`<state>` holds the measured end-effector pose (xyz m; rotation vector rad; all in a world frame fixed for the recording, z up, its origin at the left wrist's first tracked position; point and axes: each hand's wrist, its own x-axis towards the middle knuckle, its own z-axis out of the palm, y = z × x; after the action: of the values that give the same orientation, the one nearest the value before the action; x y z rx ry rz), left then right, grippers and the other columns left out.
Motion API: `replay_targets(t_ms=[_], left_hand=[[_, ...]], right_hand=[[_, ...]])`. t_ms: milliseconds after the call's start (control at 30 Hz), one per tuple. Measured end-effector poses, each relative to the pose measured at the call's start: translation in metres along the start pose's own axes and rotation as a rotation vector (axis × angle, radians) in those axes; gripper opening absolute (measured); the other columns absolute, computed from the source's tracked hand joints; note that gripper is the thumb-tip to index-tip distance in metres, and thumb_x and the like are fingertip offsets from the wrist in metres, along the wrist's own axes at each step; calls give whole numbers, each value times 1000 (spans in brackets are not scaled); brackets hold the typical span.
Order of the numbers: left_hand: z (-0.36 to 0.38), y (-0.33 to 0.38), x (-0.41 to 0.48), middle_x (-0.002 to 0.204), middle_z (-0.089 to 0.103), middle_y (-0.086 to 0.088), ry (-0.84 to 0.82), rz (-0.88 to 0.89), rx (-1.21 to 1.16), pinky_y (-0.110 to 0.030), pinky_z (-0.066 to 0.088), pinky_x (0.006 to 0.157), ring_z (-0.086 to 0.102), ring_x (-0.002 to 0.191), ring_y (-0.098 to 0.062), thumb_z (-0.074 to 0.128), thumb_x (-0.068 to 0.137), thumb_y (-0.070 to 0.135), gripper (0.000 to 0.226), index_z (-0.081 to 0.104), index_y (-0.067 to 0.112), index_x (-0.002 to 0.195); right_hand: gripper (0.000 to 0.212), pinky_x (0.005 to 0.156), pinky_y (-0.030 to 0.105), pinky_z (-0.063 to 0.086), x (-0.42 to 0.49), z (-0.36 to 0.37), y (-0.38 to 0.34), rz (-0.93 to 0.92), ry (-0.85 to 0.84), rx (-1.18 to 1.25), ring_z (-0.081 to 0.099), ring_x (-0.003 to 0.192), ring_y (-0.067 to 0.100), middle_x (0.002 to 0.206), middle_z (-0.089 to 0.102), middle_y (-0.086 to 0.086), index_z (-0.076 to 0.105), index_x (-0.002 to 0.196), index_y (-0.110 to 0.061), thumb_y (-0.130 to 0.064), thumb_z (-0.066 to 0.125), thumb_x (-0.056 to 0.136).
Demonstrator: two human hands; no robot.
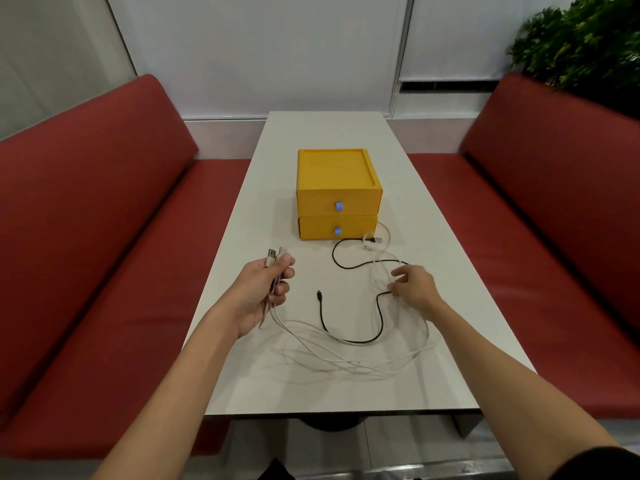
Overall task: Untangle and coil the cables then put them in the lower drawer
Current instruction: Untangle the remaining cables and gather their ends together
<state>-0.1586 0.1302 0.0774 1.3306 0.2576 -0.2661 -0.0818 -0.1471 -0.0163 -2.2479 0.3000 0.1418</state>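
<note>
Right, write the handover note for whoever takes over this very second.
Left hand grips the plug ends of the white cables.
Right hand pinches the black cable among the white loops.
Cables lie tangled on the table, in front of the drawer box; lower drawer closed.
Done: nothing coiled yet.
Left: untangle, coil, open drawer, stow.

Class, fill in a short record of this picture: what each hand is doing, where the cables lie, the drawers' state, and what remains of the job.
left hand: grips the white cables just below their plug ends
right hand: fingers pinch the black cable among the white loops
cables: loose and uncoiled, spread over the table in front of the yellow drawer box
drawers: upper drawer and lower drawer both closed
remaining: coiling and stowing not yet done
</note>
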Motion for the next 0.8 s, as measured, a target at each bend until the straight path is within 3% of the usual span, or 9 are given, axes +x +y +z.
replay_targets(t_ms=[100,200,333,400,533,600,733,800], left_hand=[[-1,0,0,68,50,5,8,-2,-6,-14,28,39,37,43,-4,51,98,24,13,56,12,95],[-3,-2,1,68,49,5,8,-5,-18,-14,28,39,38,43,-4,50,99,23,16,60,10,102],[-2,-2,1,68,50,4,-7,-5,-15,-14,30,41,40,44,-4,48,100,22,17,59,10,103],[0,-2,1,69,50,4,-12,-4,-9,-15,30,41,39,44,-4,49,99,22,14,58,11,101],[2,0,3,68,46,6,-2,-2,-2,-16,27,41,34,45,-5,50,98,30,17,58,14,99],[1,2,3,68,46,6,-33,-14,-43,-19,28,47,34,47,-6,44,99,36,27,59,15,105],[-2,2,3,73,46,5,-127,-15,-123,-24,30,57,36,53,-7,35,101,30,34,59,12,117],[-1,-1,2,73,48,4,-119,24,-94,-22,33,56,39,55,-6,35,103,30,34,60,11,116]], right_hand=[[24,68,21,48,0,-16,2,-54,216,273,66,70,16,73,67,4,66,107,-2,3,55,86],[22,69,21,47,1,-28,10,11,422,463,64,68,17,70,64,4,64,105,-1,3,55,85],[22,57,24,42,5,-34,30,200,275,359,60,74,22,93,67,16,62,102,-6,-1,62,80],[24,60,26,42,5,-34,36,236,200,258,59,83,26,98,67,16,60,100,-9,-4,65,77],[10,55,29,35,3,-36,37,199,210,114,48,71,25,77,56,13,59,81,1,4,51,77],[10,52,28,31,3,-37,39,192,229,79,43,67,24,75,52,14,53,75,-3,3,45,74],[7,57,32,32,0,-39,36,222,150,-35,42,67,24,76,50,14,43,71,-9,-2,44,71],[13,70,40,38,-8,-41,23,275,88,-198,48,84,30,95,48,15,45,87,-10,-9,49,74]])
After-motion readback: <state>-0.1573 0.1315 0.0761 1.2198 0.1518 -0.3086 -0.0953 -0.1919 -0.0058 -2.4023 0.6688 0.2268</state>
